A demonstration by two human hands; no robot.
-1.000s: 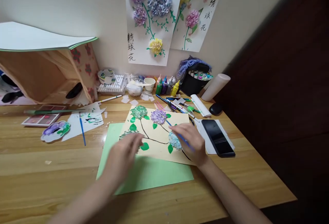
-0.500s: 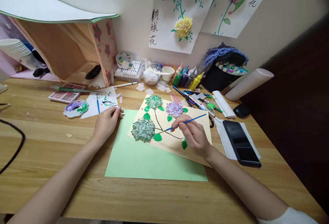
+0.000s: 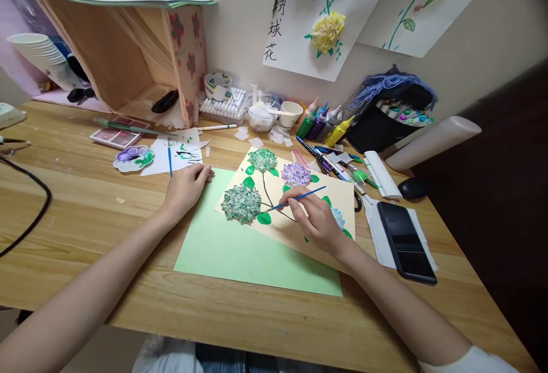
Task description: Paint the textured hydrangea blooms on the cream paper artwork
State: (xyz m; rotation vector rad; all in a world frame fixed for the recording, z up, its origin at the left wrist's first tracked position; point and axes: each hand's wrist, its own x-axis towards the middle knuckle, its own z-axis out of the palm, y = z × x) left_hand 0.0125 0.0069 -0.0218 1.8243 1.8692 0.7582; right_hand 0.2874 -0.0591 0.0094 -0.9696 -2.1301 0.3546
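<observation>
My right hand (image 3: 317, 219) pinches a thin blue paintbrush (image 3: 311, 191), its tip close to a green painted leaf (image 3: 264, 218). Under that hand lies a cream sheet (image 3: 274, 235) with dark stems, painted leaves and textured flower heads: a dark green one (image 3: 241, 204), a lighter green one (image 3: 262, 159), a purple one (image 3: 296, 173) and a partly hidden blue one (image 3: 338, 217). The sheet overlaps a light green paper (image 3: 240, 259). My left hand (image 3: 185, 190) rests at that paper's upper left edge, fingers loosely extended, with nothing visible in it.
A paint-smeared palette (image 3: 133, 158) and a white scrap (image 3: 185, 156) with another blue brush (image 3: 170, 159) lie left. Behind stand paint bottles (image 3: 325, 124) and a paper cup (image 3: 291, 114). Pens (image 3: 329, 161), a phone (image 3: 406, 241) and a mouse (image 3: 413, 188) are at right.
The camera view has shifted slightly. My right hand has moved a little left and turned the brush, its tip now nearer the leaf's top. My left hand stays by the paper's edge.
</observation>
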